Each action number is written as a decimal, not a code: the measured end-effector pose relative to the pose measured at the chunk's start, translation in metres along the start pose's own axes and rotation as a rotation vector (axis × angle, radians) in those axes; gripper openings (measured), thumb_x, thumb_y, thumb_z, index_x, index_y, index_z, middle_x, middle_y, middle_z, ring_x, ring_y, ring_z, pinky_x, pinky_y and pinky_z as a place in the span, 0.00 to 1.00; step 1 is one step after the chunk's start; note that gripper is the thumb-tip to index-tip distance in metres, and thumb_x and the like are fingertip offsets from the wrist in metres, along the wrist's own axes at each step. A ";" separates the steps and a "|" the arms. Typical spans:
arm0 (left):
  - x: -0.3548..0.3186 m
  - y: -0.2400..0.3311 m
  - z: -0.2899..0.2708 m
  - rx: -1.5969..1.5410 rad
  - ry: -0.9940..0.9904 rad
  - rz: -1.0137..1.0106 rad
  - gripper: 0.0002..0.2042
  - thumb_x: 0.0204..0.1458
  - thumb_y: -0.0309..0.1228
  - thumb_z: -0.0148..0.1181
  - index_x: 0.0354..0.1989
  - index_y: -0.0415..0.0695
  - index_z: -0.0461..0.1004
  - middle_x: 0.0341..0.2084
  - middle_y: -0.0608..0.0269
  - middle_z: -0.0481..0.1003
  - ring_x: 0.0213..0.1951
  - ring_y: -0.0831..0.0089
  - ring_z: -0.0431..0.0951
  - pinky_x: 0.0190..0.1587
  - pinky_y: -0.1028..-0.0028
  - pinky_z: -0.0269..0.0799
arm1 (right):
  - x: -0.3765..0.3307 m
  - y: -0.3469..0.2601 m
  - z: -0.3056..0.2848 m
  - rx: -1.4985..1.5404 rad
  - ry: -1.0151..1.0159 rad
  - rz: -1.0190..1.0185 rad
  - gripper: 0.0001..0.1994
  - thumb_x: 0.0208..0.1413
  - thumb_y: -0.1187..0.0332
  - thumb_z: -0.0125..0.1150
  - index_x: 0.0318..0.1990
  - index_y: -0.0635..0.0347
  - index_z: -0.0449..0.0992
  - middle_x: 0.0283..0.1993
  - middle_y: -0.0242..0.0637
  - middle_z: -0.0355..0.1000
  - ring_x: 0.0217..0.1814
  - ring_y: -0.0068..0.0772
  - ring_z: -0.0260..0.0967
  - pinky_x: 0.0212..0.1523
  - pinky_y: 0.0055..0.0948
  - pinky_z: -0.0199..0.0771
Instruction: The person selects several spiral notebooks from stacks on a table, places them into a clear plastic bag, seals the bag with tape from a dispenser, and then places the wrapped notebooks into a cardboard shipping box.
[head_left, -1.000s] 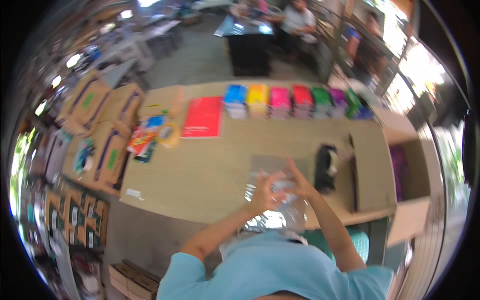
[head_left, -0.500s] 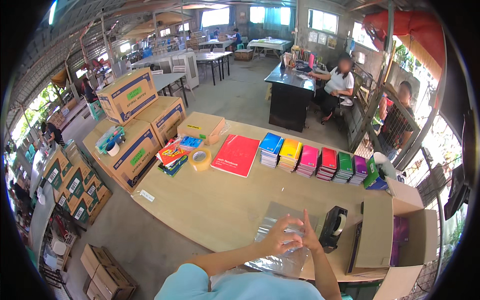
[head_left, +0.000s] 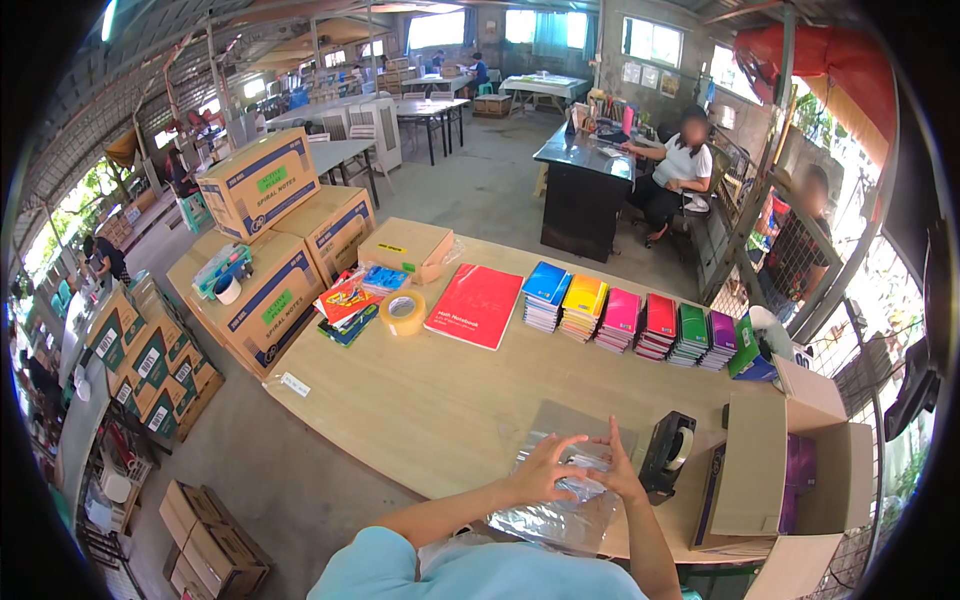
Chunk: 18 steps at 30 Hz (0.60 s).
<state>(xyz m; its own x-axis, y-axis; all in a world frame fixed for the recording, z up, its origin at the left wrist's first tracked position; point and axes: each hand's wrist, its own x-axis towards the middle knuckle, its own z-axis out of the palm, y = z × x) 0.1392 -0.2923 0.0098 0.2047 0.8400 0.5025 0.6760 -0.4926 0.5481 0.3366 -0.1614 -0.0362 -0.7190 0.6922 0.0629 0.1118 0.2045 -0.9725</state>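
My left hand (head_left: 545, 470) and my right hand (head_left: 620, 470) are close together over clear plastic sheets or bags (head_left: 550, 525) at the table's near edge. Their fingers are spread and curved toward each other, and I can make out nothing held between them. Shiny plastic shows in the gap; whether the fingertips touch it, I cannot tell. Just right of my right hand stands a black tape dispenser (head_left: 668, 458) with a roll in it. Further up the table lies a large red notebook (head_left: 475, 306), beside several stacks of small notebooks in blue (head_left: 546, 290), yellow (head_left: 583, 300) and other colours.
An open carton (head_left: 755, 465) with purple contents stands at the right. A roll of tape (head_left: 403, 312), colourful packets (head_left: 350, 305) and a small closed box (head_left: 405, 248) sit at the far left. Large cartons (head_left: 265, 305) stack beyond the table's left end. A seated person (head_left: 680, 170) is behind a black desk (head_left: 580, 190).
My hands have drawn slightly apart at the fingertips, and the left fingers have opened wider. The view has shifted a little; the things on the table stay in place.
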 end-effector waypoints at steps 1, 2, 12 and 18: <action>0.000 -0.001 0.002 0.000 0.000 0.003 0.14 0.43 0.42 0.72 0.36 0.50 0.81 0.64 0.54 0.59 0.61 0.49 0.62 0.63 0.50 0.57 | -0.001 0.002 -0.001 -0.001 0.003 -0.001 0.64 0.35 0.75 0.77 0.76 0.46 0.33 0.58 0.48 0.63 0.57 0.38 0.64 0.54 0.38 0.70; -0.002 -0.004 0.005 -0.014 0.027 0.012 0.12 0.44 0.41 0.71 0.35 0.50 0.81 0.63 0.54 0.61 0.61 0.49 0.63 0.63 0.50 0.58 | 0.000 0.002 0.000 -0.019 0.002 -0.009 0.64 0.35 0.75 0.77 0.76 0.46 0.33 0.58 0.48 0.63 0.56 0.37 0.65 0.53 0.37 0.71; -0.007 -0.009 0.025 -0.123 0.124 -0.087 0.10 0.50 0.39 0.67 0.27 0.46 0.77 0.61 0.53 0.61 0.59 0.49 0.65 0.58 0.56 0.65 | -0.004 -0.002 0.003 0.077 -0.007 0.025 0.63 0.36 0.76 0.74 0.76 0.47 0.31 0.59 0.50 0.62 0.57 0.41 0.66 0.56 0.40 0.70; -0.009 -0.012 0.048 -0.258 0.197 -0.193 0.11 0.50 0.36 0.66 0.25 0.43 0.75 0.61 0.54 0.61 0.55 0.52 0.71 0.45 0.62 0.74 | -0.027 0.015 -0.002 0.595 0.118 -0.175 0.60 0.35 0.82 0.65 0.76 0.51 0.32 0.58 0.44 0.62 0.61 0.38 0.62 0.59 0.35 0.64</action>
<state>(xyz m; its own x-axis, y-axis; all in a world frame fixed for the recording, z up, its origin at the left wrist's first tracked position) 0.1631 -0.2832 -0.0329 -0.0661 0.8755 0.4787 0.4829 -0.3918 0.7831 0.3594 -0.1756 -0.0522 -0.6079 0.7618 0.2237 -0.4256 -0.0748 -0.9018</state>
